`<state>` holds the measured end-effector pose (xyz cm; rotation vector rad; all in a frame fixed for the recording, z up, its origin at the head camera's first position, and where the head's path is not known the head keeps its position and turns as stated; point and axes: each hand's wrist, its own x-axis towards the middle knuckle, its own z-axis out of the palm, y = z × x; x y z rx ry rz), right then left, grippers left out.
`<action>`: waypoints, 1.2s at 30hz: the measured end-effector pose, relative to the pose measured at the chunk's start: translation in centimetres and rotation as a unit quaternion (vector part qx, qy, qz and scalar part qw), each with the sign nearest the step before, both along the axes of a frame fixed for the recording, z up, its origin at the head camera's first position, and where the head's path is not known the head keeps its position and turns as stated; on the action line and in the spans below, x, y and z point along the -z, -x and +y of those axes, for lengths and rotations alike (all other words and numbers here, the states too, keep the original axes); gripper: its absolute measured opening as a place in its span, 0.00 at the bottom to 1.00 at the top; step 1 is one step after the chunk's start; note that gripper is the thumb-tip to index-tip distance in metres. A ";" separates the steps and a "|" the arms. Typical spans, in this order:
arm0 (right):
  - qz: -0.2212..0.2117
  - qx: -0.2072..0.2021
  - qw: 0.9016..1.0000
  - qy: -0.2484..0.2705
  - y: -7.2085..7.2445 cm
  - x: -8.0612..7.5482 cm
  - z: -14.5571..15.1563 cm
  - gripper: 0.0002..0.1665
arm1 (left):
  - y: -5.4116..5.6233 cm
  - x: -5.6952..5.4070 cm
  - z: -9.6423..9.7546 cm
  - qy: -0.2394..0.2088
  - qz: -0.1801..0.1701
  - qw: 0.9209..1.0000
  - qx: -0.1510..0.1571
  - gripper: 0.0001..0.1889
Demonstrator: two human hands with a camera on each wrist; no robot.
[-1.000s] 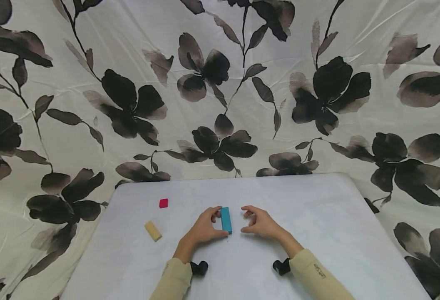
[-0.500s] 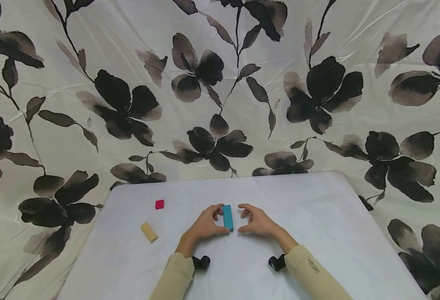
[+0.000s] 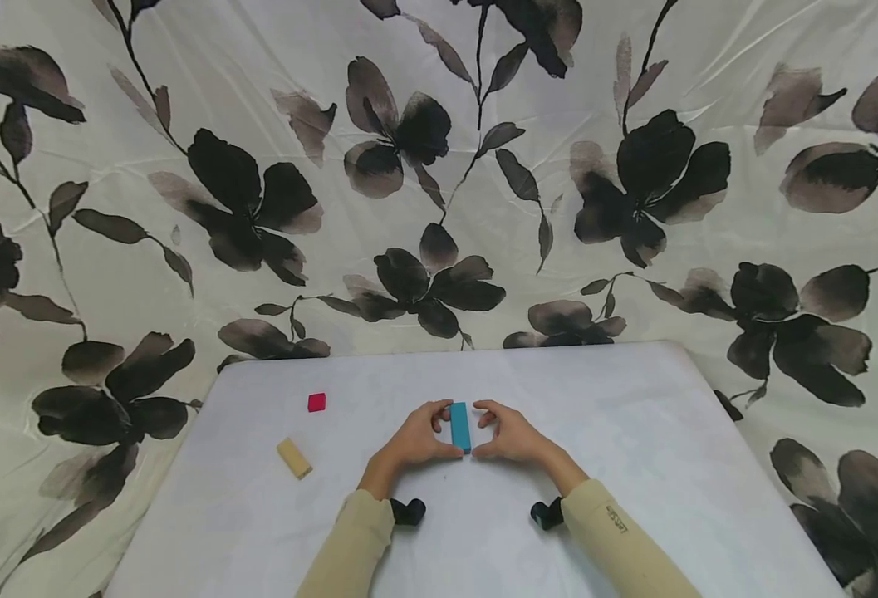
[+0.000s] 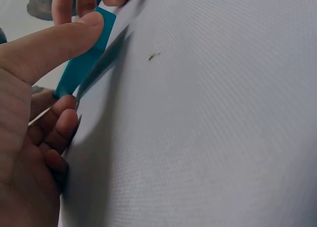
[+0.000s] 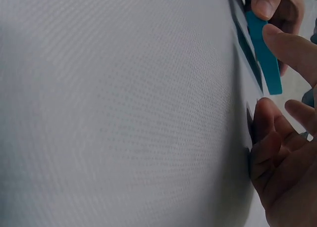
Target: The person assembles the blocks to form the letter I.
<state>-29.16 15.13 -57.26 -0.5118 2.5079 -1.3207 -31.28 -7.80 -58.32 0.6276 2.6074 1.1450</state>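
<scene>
My left hand pinches the blue rectangular block by its ends; my right hand curves just beside it, thumb and fingers apart.

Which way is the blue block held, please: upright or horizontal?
Horizontal, or nearly so: in the head view, the blue block shows its long face upward, and the left hand holds both ends.
</scene>
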 end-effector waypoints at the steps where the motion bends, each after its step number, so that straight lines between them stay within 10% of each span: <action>1: 0.003 -0.001 1.000 -0.001 0.1 0.0 0.0 0.50 | 0.0 0.1 0.0 -0.001 0.001 1.000 0.003 0.49; 36: 0.017 -0.015 1.000 -0.004 1.3 0.8 -0.8 0.50 | -0.1 0.3 0.3 0.017 0.012 1.000 -0.007 0.49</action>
